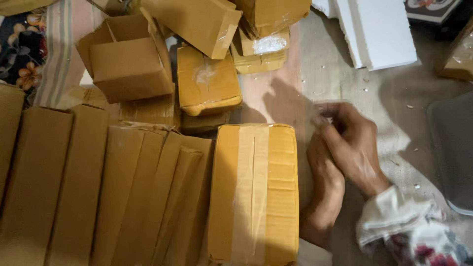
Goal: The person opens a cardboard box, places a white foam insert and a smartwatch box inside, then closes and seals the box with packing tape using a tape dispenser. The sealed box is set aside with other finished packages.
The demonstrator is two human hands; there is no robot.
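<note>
Centrally, a taped cardboard box (253,192) is seen on the floor (384,98), just beside the curled, empty-looking right hand (352,145) and left hand (322,167); flat cartons (98,192) and an open box (129,59) crowd it leftward.

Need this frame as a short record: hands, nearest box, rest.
left hand: beside the taped box, against the right hand, nothing visibly held
right hand: over the left hand, fingers curled; any contents too blurred to tell
taped box: sealed, clear tape along its top
open box: flaps up, at upper left
foam sheets: white, upper right
floor: pale specks scattered on it
</note>
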